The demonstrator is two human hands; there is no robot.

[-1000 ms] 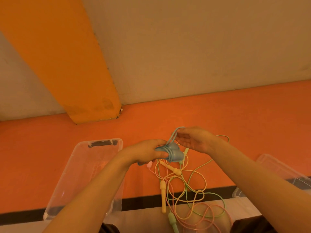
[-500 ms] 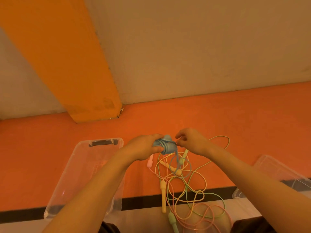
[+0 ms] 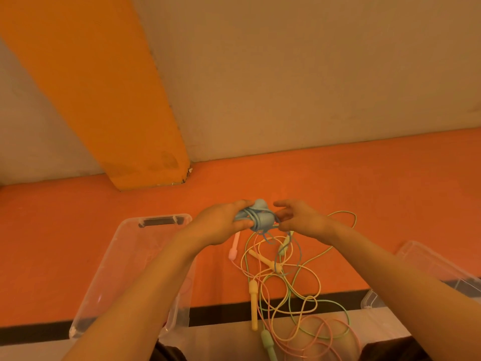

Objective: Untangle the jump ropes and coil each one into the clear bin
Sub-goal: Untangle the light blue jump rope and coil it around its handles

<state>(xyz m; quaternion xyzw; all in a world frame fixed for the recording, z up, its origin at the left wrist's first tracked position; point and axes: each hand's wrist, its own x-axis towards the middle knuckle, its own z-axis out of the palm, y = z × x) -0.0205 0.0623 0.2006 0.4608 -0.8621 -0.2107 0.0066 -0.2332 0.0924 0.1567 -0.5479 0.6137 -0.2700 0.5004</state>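
Blue jump rope (image 3: pixel 256 217): wound into a tight bundle around its handles, held in the air above the orange surface (image 3: pixel 364 194), at about 12 o'clock from the loose tangle.

Left hand (image 3: pixel 221 222): fingers and thumb curled round the bundle's left side, gripping it.

Right hand (image 3: pixel 299 217): at 3 o'clock of the bundle, fingertips pinching the blue cord where it leaves the bundle (the exact contact is small and partly hidden).

Tangle of ropes (image 3: pixel 291 290): yellow, green and pink cords looped over one another on the surface, below the hands. Yellow handle (image 3: pixel 253 303) lies roughly upright at the tangle's 9 o'clock side; green handle (image 3: pixel 268 343) at 6 o'clock; pink handle (image 3: pixel 233 247) at 10 o'clock, just beside the left wrist.

Clear bin (image 3: pixel 125 256): at 9 o'clock of the tangle, partly under the left forearm; no rope visible in it.

Second clear container (image 3: pixel 426 259): at 3 o'clock, cut off by the frame edge.
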